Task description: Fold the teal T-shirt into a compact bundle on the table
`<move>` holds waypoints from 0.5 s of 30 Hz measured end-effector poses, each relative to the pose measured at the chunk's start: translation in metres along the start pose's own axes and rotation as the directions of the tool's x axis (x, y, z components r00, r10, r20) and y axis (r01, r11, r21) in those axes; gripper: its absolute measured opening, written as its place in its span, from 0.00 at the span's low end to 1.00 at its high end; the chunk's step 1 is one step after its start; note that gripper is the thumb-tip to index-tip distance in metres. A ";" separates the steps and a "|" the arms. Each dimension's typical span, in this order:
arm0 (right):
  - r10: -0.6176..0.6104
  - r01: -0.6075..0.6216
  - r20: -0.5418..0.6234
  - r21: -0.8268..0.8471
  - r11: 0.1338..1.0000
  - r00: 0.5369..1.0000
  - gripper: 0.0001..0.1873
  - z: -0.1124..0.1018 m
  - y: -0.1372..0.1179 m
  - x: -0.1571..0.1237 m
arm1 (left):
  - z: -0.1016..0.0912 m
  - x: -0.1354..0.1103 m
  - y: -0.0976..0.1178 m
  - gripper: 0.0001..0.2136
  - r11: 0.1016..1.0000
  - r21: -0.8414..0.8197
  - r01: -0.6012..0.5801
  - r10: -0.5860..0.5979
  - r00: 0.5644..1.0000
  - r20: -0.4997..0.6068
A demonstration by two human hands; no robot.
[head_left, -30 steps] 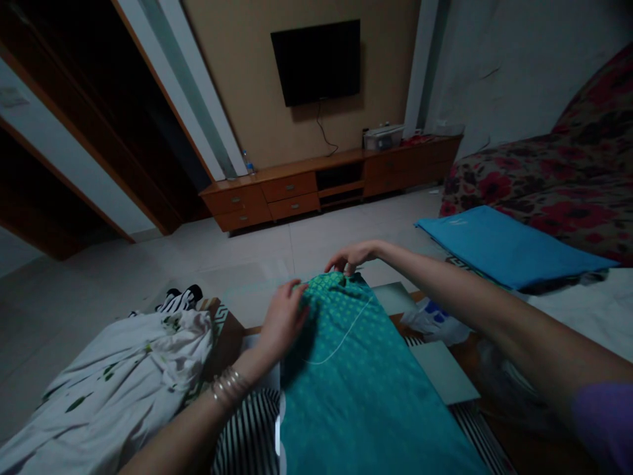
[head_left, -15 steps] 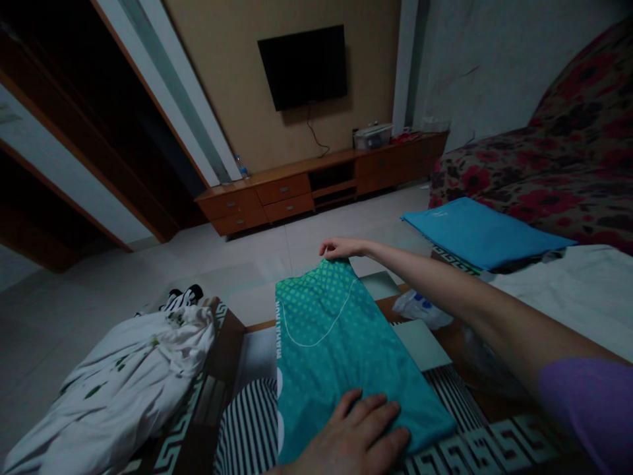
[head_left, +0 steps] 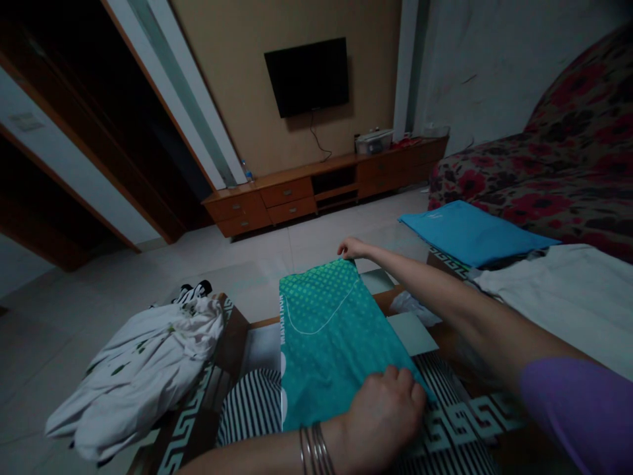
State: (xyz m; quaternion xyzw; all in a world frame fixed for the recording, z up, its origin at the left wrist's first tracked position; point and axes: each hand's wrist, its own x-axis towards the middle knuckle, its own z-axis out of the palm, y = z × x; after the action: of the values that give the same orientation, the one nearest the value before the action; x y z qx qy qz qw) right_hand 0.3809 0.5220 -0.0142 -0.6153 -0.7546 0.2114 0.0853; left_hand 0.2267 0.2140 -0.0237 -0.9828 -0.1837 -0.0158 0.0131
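A folded teal-green shirt point(head_left: 326, 349) with MARATHON lettering down its left edge lies flat in front of me. My right hand point(head_left: 352, 249) reaches across and pinches its far right corner. At the near right part of the shirt, my left hand point(head_left: 388, 415) is curled closed, its fingertips tucked out of sight against the cloth. Several thin bracelets point(head_left: 315, 448) circle the left wrist. Black-and-white striped cloth point(head_left: 252, 402) shows from beneath the shirt on both sides.
White clothing point(head_left: 148, 369) is draped at the left. Rightward are a folded blue garment point(head_left: 475, 231), a white cloth point(head_left: 568, 297) and a flowered sofa point(head_left: 534, 178). A clear plastic bag point(head_left: 415, 307) lies near my right forearm. Beyond stand a wooden cabinet point(head_left: 289, 201) and a wall television point(head_left: 309, 78).
My left hand has gone from lying spread on the shirt to curled at its near right corner. My right hand has shifted slightly right, and the shirt's far edge looks straighter.
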 end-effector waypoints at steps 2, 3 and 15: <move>0.017 -0.020 -0.071 -0.045 0.999 0.997 0.17 0.004 -0.002 -0.004 | -0.004 -0.001 0.002 0.02 0.999 -0.043 -0.013 0.015 0.999 0.040; 0.022 -0.029 -0.110 -0.065 0.997 0.994 0.17 0.005 -0.005 -0.008 | -0.008 -0.002 0.002 0.03 0.997 -0.074 -0.011 0.015 0.999 0.049; -0.384 0.301 -0.268 -0.304 0.904 0.883 0.21 0.080 -0.021 -0.084 | -0.018 -0.082 -0.045 0.33 0.963 -0.229 0.141 -0.114 0.985 0.127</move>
State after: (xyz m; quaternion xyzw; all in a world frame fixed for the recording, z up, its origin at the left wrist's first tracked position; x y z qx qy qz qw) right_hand 0.3499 0.4201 -0.0661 -0.5030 -0.8485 -0.0087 0.1641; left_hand 0.1338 0.2261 -0.0080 -0.9627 -0.2441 0.0171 -0.1159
